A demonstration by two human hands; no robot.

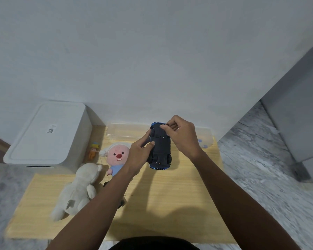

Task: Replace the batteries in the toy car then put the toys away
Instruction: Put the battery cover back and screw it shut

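A blue toy car [160,150] is held upside down above the wooden mat, its dark underside facing me. My left hand [140,156] grips the car's left side. The fingertips of my right hand [181,134] pinch at the far end of the underside; what they hold there is too small to tell. A pink-faced plush in a blue shirt [116,157] and a white plush animal [79,190] lie on the mat to the left. A small orange figure [92,150] stands behind them.
A white lidded storage box [49,134] sits at the back left. A clear plastic tray [126,131] lies behind the car against the wall. The wooden mat [170,204] lies on a grey marbled floor. A grey cabinet [296,123] stands at the right.
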